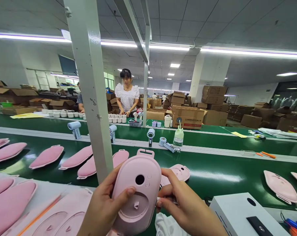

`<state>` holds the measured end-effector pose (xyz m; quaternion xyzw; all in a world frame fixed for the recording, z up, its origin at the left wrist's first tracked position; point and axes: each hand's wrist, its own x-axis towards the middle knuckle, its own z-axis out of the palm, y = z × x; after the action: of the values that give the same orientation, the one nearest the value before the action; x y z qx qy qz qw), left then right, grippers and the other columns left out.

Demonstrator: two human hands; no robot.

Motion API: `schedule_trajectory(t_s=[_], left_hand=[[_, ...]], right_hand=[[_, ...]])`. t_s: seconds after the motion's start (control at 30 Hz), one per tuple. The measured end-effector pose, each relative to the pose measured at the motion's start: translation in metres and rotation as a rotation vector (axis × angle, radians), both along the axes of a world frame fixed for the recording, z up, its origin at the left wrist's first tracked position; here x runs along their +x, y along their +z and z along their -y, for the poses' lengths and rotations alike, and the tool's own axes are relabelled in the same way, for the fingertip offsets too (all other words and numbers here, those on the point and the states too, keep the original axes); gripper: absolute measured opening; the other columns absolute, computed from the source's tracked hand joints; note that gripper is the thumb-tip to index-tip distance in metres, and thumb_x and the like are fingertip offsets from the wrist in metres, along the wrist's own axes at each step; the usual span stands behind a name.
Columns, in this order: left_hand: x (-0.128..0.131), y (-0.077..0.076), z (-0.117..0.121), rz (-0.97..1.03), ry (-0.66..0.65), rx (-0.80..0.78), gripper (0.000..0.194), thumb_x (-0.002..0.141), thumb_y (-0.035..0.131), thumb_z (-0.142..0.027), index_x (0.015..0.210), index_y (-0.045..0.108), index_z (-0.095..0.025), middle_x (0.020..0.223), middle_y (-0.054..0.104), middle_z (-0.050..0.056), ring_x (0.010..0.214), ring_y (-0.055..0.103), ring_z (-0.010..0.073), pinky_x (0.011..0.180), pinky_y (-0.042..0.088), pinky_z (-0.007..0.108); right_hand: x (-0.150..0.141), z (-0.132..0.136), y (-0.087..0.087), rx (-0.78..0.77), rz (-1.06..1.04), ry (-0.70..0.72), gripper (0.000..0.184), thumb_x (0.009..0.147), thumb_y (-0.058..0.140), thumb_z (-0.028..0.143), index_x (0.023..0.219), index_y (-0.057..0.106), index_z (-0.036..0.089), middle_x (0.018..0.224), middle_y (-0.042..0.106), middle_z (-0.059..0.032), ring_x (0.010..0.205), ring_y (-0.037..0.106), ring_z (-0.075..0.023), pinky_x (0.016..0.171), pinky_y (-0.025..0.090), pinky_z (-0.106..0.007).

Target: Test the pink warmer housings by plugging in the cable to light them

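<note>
My left hand [109,200] grips a pink oval plastic device [148,167], its thumb lying on the front face. That face has a dark round window, two small ring marks and a round recess with a little raised tab. A slotted loop sticks up at its top. At the device's right edge, my right hand [178,200] pinches a thin white piece, perhaps a cable plug [160,199], against the side. Its far end is hidden by the fingers. Just behind the right hand lies another pink device [180,172] on the green conveyor belt [212,164].
Several pink padded pieces [47,156] lie along the belt to the left. A metal post [91,82] rises close in front. At the lower right stand a white box [244,213] and blue-handled tool [296,226]. Across the belt, a person [127,95] handles white cups.
</note>
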<state>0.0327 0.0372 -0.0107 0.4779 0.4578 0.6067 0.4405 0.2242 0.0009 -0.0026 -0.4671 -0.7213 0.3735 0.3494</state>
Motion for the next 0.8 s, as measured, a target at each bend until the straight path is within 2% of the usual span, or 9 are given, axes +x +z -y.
schedule_trajectory(t_s=[0.07, 0.17, 0.27, 0.33, 0.4, 0.5, 0.67, 0.8], left_hand=[[0.0, 0.002, 0.001, -0.039, -0.001, 0.002, 0.059, 0.049, 0.083, -0.053, 0.101, 0.074, -0.026, 0.098, 0.073, 0.003, 0.09, 0.064, 0.0271, 0.072, 0.054, 0.024], [-0.001, 0.005, 0.004, -0.119, -0.029, 0.0, 0.061, 0.061, 0.075, -0.054, 0.117, 0.068, -0.031, 0.118, 0.069, 0.002, 0.102, 0.062, 0.0315, 0.076, 0.054, 0.029], [-0.006, 0.006, 0.004, -0.238, -0.111, 0.015, 0.074, 0.06, 0.077, -0.05, 0.129, 0.056, -0.04, 0.134, 0.06, -0.003, 0.118, 0.055, 0.0352, 0.09, 0.049, 0.038], [-0.009, 0.005, 0.002, -0.281, -0.138, 0.018, 0.079, 0.056, 0.081, -0.046, 0.129, 0.053, -0.041, 0.132, 0.061, -0.002, 0.119, 0.055, 0.0348, 0.096, 0.045, 0.039], [-0.012, 0.003, 0.001, -0.257, -0.134, 0.012, 0.073, 0.057, 0.079, -0.045, 0.125, 0.055, -0.035, 0.122, 0.066, 0.001, 0.108, 0.061, 0.033, 0.095, 0.045, 0.038], [-0.015, -0.002, -0.003, -0.218, -0.134, 0.006, 0.065, 0.06, 0.078, -0.046, 0.119, 0.057, -0.028, 0.103, 0.071, 0.003, 0.09, 0.066, 0.0289, 0.087, 0.048, 0.033], [-0.019, -0.012, -0.011, -0.222, -0.207, 0.008, 0.073, 0.059, 0.08, -0.049, 0.125, 0.056, -0.029, 0.12, 0.066, 0.005, 0.102, 0.063, 0.0306, 0.08, 0.051, 0.029], [-0.021, -0.012, -0.011, -0.198, -0.179, 0.02, 0.074, 0.057, 0.082, -0.049, 0.124, 0.058, -0.029, 0.121, 0.066, 0.005, 0.106, 0.063, 0.0308, 0.084, 0.05, 0.029]], right_hand=[[0.0, -0.003, -0.003, -0.024, -0.056, 0.018, 0.057, 0.084, 0.054, 0.011, 0.137, 0.037, 0.023, 0.088, 0.076, -0.0038, 0.085, 0.069, -0.0206, 0.079, 0.05, -0.031], [0.001, -0.007, -0.006, -0.072, -0.103, 0.002, 0.055, 0.086, 0.055, 0.014, 0.138, 0.036, 0.022, 0.089, 0.076, -0.0042, 0.087, 0.069, -0.0204, 0.083, 0.049, -0.033], [0.001, -0.01, -0.008, -0.069, -0.103, -0.012, 0.046, 0.087, 0.056, 0.016, 0.131, 0.042, 0.022, 0.088, 0.076, -0.003, 0.086, 0.068, -0.0192, 0.082, 0.048, -0.031], [0.001, -0.012, -0.011, -0.05, -0.099, -0.006, 0.035, 0.087, 0.055, 0.016, 0.121, 0.05, 0.022, 0.085, 0.075, -0.0018, 0.072, 0.064, -0.0164, 0.07, 0.048, -0.026], [0.0, -0.014, -0.013, -0.04, -0.114, 0.002, 0.021, 0.087, 0.055, 0.018, 0.109, 0.055, 0.021, 0.081, 0.074, -0.0017, 0.061, 0.057, -0.0137, 0.061, 0.045, -0.024], [-0.003, -0.016, -0.014, -0.073, -0.141, 0.012, 0.01, 0.087, 0.055, 0.022, 0.096, 0.058, 0.018, 0.08, 0.071, -0.0034, 0.06, 0.056, -0.0128, 0.057, 0.044, -0.022], [-0.006, -0.016, -0.01, -0.13, -0.034, -0.025, 0.016, 0.086, 0.052, 0.024, 0.092, 0.064, 0.017, 0.082, 0.068, -0.0055, 0.062, 0.058, -0.0148, 0.046, 0.038, -0.019], [-0.008, -0.014, -0.005, -0.061, 0.077, -0.045, 0.017, 0.087, 0.053, 0.025, 0.089, 0.067, 0.017, 0.077, 0.067, -0.0044, 0.067, 0.059, -0.0166, 0.057, 0.041, -0.023]])
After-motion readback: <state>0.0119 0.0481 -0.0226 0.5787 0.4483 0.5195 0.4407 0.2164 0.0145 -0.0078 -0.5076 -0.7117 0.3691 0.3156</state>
